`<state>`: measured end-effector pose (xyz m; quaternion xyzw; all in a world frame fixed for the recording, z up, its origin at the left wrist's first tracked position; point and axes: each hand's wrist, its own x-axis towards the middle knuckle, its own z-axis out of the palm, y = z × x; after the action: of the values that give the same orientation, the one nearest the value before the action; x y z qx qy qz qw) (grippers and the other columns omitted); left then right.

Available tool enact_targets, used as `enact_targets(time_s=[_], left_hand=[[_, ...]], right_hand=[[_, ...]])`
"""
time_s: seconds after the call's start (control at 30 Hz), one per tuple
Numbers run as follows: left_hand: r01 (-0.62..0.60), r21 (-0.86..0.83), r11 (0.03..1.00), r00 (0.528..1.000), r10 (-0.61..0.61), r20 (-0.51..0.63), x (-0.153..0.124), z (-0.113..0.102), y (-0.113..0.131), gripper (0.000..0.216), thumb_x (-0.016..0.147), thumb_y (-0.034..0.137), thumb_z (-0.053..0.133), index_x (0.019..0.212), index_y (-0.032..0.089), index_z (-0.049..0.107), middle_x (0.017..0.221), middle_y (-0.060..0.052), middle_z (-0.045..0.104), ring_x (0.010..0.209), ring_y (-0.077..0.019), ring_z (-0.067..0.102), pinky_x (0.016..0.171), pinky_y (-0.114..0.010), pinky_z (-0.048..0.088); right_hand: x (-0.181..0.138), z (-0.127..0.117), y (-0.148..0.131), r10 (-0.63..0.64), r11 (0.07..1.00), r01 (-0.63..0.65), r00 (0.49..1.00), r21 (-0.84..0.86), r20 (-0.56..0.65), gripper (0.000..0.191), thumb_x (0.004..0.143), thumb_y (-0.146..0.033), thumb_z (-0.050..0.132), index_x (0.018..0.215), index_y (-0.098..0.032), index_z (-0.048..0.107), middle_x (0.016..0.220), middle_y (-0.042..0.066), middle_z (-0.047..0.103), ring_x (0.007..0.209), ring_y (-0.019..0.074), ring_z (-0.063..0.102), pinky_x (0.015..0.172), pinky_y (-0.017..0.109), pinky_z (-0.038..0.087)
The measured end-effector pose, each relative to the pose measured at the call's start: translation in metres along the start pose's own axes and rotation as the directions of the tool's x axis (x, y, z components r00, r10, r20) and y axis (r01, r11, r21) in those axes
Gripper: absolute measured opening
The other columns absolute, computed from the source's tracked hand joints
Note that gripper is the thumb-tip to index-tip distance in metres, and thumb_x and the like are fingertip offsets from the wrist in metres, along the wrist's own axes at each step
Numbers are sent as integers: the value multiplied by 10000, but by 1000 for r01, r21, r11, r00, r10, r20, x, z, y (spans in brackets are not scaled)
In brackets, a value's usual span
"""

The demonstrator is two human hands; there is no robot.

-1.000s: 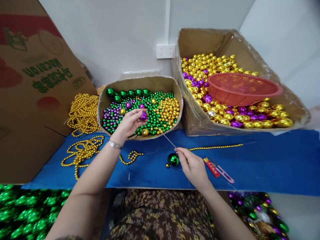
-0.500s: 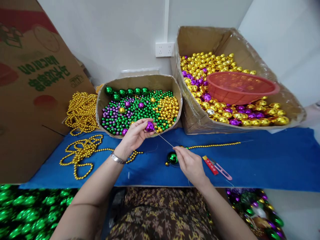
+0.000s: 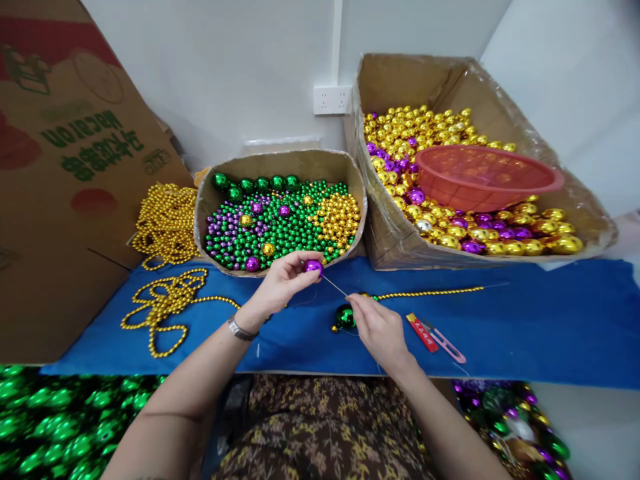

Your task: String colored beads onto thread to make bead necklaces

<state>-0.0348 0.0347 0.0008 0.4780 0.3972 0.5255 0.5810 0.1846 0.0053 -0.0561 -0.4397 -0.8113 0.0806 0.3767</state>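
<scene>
A blue cloth [image 3: 540, 327] covers the worktable, which stands against a white wall with a socket [image 3: 332, 100]. A big printed cardboard sheet [image 3: 55, 253] leans at the far left. At the back right a large cardboard box [image 3: 397, 248] holds gold and purple balls, with a red plastic basket [image 3: 487, 177] lying on top of them. Beside it, a smaller cardboard box [image 3: 280, 163] holds green, purple and gold beads, and a heap of gold bead strands [image 3: 165, 223] lies to its left. The left hand [image 3: 280, 285] is over the cloth just in front of the small box, with its fingertips closed on a purple ball [image 3: 313, 267]. The right hand [image 3: 379, 328] is near it, thumb and forefinger pinched on the near end of a thin needle [image 3: 335, 287] whose tip meets the purple ball. A gold bead string [image 3: 430, 292] runs off to the right. A pair of red-and-pink snips [image 3: 436, 339] lies just right of the right hand, and a green ball [image 3: 345, 317] rests on the cloth against its fingers.
</scene>
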Motion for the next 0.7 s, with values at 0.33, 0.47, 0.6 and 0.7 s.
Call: enact_targets(time_s=[0.33,0.47,0.6,0.7], left_hand=[[128,-155,980,990,-136,-43,-7,1,-14,293,736,252,780,1000,162,689,972,-60,704,807,-131,654,750,-285,580],[67,-85,994,993,-74,-89,-8,3,-14,320,696,246,810,982,155,700,951,-59,706,792,-124,640,723,-262,577],[83,-110,990,993,-92,-80,-9,3,-15,343,668,246,828,973,149,704,960,-70,710,784,-128,642,712,-264,575],[74,-130,989,995,-82,-53,-10,1,-16,336,686,241,817,990,162,698,997,-72,715,809,-132,652,727,-262,571]], right_hand=[[-7,2,3,8,996,-13,998,90,55,247,977,-230,427,1024,-193,667,923,61,759,819,169,734,764,231,566],[-7,4,2,22,997,-26,999,77,41,257,982,-236,412,1025,-201,664,928,58,757,823,172,731,755,242,567],[-7,5,1,17,994,-22,999,108,47,264,982,-236,405,1044,-204,660,949,66,754,851,182,729,774,269,573],[-7,4,1,26,988,-34,998,148,51,256,980,-243,414,1044,-207,659,962,67,753,865,186,728,792,283,579]])
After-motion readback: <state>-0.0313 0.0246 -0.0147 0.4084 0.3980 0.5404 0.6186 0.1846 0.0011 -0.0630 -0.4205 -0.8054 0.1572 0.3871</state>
